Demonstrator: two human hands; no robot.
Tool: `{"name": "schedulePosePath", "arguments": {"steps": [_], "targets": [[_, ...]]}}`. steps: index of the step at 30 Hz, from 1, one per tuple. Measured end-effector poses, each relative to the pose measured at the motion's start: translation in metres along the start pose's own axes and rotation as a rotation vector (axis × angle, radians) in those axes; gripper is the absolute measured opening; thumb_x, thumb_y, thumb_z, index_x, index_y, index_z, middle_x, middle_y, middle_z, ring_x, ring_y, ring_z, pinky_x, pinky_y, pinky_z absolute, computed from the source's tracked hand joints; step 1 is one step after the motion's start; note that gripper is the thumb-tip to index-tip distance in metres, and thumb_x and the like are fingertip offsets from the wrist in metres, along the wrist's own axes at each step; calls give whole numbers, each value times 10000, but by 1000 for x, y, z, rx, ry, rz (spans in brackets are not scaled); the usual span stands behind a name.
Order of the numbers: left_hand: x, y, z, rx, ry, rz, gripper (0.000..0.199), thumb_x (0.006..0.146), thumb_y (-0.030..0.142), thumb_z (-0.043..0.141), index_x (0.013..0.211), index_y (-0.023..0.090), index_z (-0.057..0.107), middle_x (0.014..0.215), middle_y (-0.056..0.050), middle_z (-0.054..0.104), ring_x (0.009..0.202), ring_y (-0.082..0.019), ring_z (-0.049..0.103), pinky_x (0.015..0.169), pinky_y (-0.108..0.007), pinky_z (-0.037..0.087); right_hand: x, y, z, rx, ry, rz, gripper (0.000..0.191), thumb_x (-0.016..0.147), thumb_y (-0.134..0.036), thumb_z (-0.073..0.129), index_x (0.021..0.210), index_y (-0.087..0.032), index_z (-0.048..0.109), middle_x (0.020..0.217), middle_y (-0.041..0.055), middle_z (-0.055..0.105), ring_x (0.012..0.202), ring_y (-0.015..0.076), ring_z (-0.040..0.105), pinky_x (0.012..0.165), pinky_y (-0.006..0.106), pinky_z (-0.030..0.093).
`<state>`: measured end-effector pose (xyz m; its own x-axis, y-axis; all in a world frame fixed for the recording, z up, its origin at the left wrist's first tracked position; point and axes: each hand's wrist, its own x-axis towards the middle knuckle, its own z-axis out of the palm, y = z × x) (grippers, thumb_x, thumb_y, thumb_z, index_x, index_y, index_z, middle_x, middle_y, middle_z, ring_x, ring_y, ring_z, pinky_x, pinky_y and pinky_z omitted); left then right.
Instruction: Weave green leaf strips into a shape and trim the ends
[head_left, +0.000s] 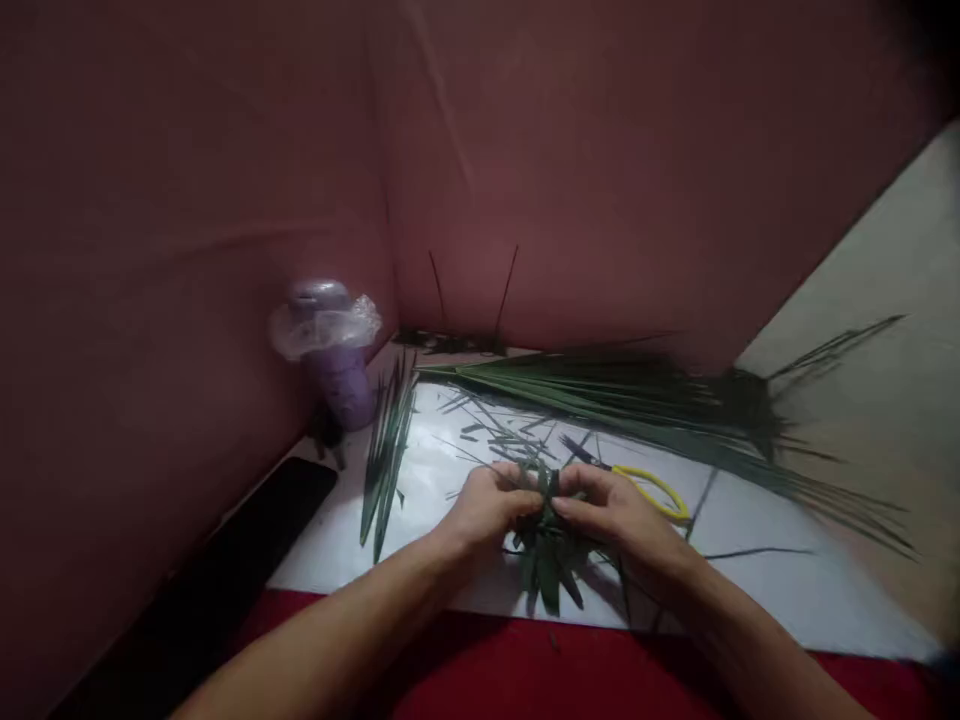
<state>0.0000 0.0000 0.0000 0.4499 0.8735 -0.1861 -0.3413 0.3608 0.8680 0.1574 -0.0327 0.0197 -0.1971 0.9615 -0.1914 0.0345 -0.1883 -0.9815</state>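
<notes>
Leaf bundle (549, 560), pinched between both hands' fingers (525, 500).

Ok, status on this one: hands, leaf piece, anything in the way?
Left hand, right hand: grip closed on leaf piece, strips fanned nearside. Nearest clutter: yellow-handled scissors just beyond right hand; cut scraps farther off.

Bare hands (487, 505), bare wrists (450, 540), bare forearms (337, 625)

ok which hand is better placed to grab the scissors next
Likely the right hand: the yellow-handled scissors lie beside it, with the left hand farther off. Both hands grip the leaf piece.
</notes>
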Motion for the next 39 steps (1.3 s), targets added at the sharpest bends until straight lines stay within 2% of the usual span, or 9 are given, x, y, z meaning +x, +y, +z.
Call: {"name": "schedulePosePath", "arguments": {"steps": [6, 16, 22, 28, 33, 39], "targets": [[-1, -1, -2, 6, 3, 9, 162, 527, 125, 685, 652, 127, 582, 590, -11, 602, 526, -121, 540, 539, -245, 369, 0, 0, 0, -11, 37, 1, 210, 661, -304, 692, 740, -168, 553, 620, -13, 581, 548, 117, 509, 493, 219, 344], [-2, -2, -1, 16, 3, 44, 128, 542, 101, 667, 647, 118, 595, 600, -19, 617, 536, -118, 548, 555, -248, 389, 3, 6, 0, -31, 54, -18, 278, 692, -375, 684, 667, -167, 501, 526, -46, 495, 469, 77, 414, 432, 192, 265], [-2, -3, -1, 10, 8, 44, 126, 551, 83, 650, 662, 118, 600, 594, -17, 616, 535, -119, 549, 555, -249, 396, 1, 4, 0, -22, 37, -21, 244, 685, -354, 685, 698, -162, 535, 609, -19, 545, 533, 100, 467, 480, 209, 321], [-4, 1, 1, 12, 15, 24, 134, 552, 95, 653, 674, 115, 602, 588, -21, 611, 520, -124, 550, 539, -250, 400, 2, 3, 0, 18, 36, -8, 296, 639, -401, 699, 697, -169, 525, 610, -28, 526, 527, 103, 461, 487, 219, 328], [-4, 1, 0, 37, 31, 46, 149, 557, 110, 659, 694, 113, 599, 610, -31, 615, 527, -128, 553, 540, -253, 409, 2, 2, 1, -1, 87, 9, 264, 654, -341, 683, 639, -171, 482, 547, -51, 472, 475, 77, 399, 440, 201, 274], [-4, 3, 1, 41, 28, 43, 154, 545, 116, 669, 677, 118, 588, 612, -31, 617, 529, -126, 555, 536, -248, 406, 1, 2, 1, -69, 69, 9, 236, 702, -328, 649, 657, -171, 479, 504, -56, 468, 456, 72, 400, 432, 192, 263]]}}
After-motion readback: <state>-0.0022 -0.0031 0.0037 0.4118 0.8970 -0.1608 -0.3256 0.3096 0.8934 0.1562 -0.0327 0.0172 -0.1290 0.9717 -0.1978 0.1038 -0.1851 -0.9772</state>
